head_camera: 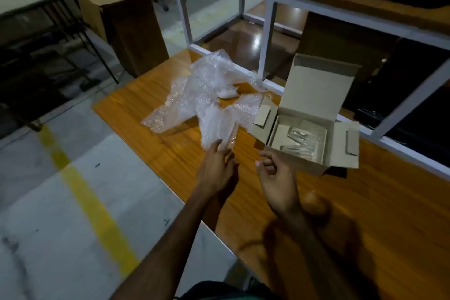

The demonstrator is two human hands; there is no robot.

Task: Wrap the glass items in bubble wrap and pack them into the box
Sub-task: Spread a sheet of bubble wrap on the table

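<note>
Take the open cardboard box (306, 129) on the wooden table (365, 214) as your landmark. It stands with its lid flap up and its side flaps spread, and inside it lie clear glass items (300, 137) — too faint to count or to tell apart.

Just to the left of the box, the bubble wrap (207, 95) is spread in a crumpled sheet across the table, one corner of it reaching the box's left flap and its near end trailing toward you.

Your left hand (215, 165) is at that near end of the wrap, left of the box and nearer to you. Its fingers are stretched out and lie against the plastic; whether they pinch it or only touch it cannot be told.

Your right hand (277, 178) hangs just in front of the box's near left corner, palm turned up, fingers loosely curled, holding nothing — relaxed rather than clenched, and apart from both box and wrap.

Behind the box rises a white metal rack (266, 19). Far off to the box's left, beyond the table, a tall carton (126, 29) stands on the floor.
</note>
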